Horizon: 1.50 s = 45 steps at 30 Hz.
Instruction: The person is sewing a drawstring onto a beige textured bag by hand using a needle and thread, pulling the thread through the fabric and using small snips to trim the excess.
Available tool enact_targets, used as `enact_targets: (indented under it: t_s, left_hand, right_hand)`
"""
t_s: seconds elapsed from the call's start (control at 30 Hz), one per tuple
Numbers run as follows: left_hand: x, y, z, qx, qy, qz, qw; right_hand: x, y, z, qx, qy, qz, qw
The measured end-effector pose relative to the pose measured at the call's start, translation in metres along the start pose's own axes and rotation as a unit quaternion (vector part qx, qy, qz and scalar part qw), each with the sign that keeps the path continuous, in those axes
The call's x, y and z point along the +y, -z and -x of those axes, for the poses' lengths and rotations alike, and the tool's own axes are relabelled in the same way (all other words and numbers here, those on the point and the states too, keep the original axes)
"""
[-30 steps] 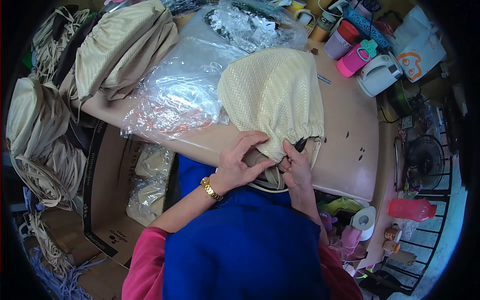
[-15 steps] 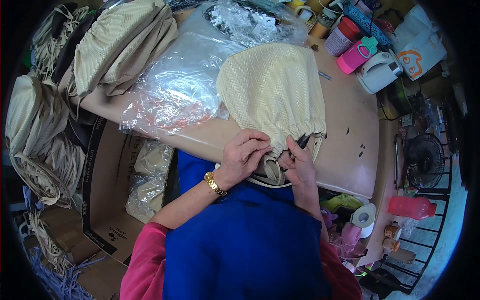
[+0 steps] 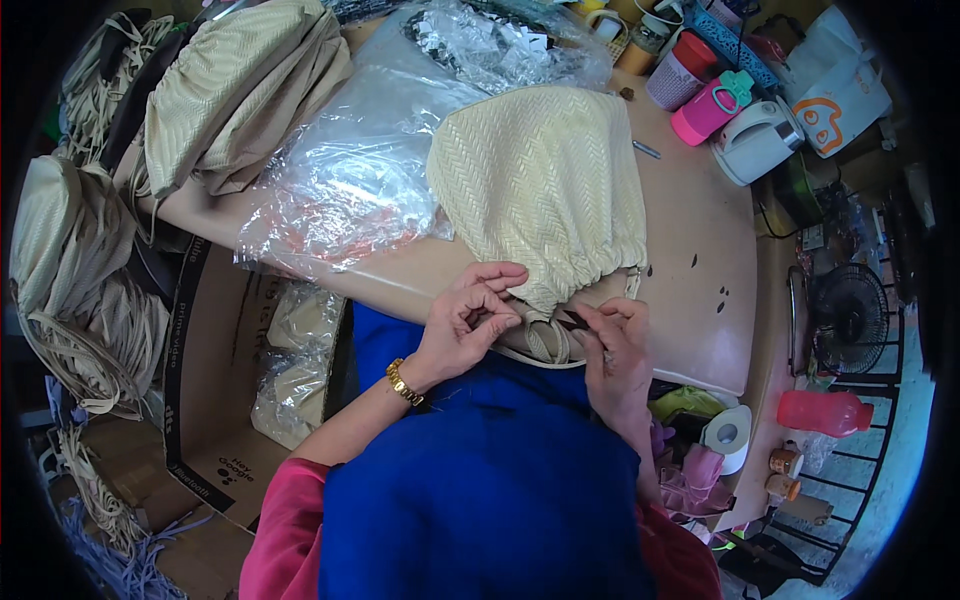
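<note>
A cream woven bag [image 3: 540,180] lies on the padded tan table [image 3: 700,330], its gathered opening and looped cords [image 3: 550,345] toward me. My left hand [image 3: 470,325] is at the bag's lower left edge, fingers curled toward the thumb; whatever they pinch is too small to make out. My right hand [image 3: 615,355] is beside the opening at the right, closed on a small dark tool [image 3: 574,320], partly hidden by the fingers.
Plastic bags [image 3: 340,190] cover the table's left side, with piles of cream bags [image 3: 230,90] farther left. A cardboard box [image 3: 210,420] stands below. Cups [image 3: 680,75], a white appliance [image 3: 750,145], a fan [image 3: 850,320] and a red bottle [image 3: 820,410] sit at right.
My left hand has drawn slightly left, away from the gathered edge. My right hand has shifted right and down with the dark tool, now angled leftward.
</note>
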State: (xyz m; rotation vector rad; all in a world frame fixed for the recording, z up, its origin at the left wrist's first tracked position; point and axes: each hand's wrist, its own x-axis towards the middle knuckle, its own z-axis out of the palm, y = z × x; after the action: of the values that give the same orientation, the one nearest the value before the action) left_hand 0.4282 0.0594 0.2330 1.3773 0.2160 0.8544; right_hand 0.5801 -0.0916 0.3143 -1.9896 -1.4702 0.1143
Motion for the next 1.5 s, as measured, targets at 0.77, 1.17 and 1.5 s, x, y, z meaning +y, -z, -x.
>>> enact_targets:
  t_s: [0.77, 1.17, 1.5]
  left_hand:
    - [0.006, -0.01, 0.001, 0.029, -0.002, -0.035, 0.999]
    - [0.055, 0.009, 0.02, -0.124, -0.074, -0.365, 0.92]
    - [0.02, 0.015, -0.016, 0.002, -0.156, -0.336, 0.929]
  right_hand:
    - [0.001, -0.045, -0.01, 0.163, 0.16, 0.058, 0.972]
    - [0.008, -0.043, -0.004, 0.162, -0.124, -0.246, 0.948]
    - [0.015, -0.085, -0.012, 0.129, -0.06, -0.159, 0.977]
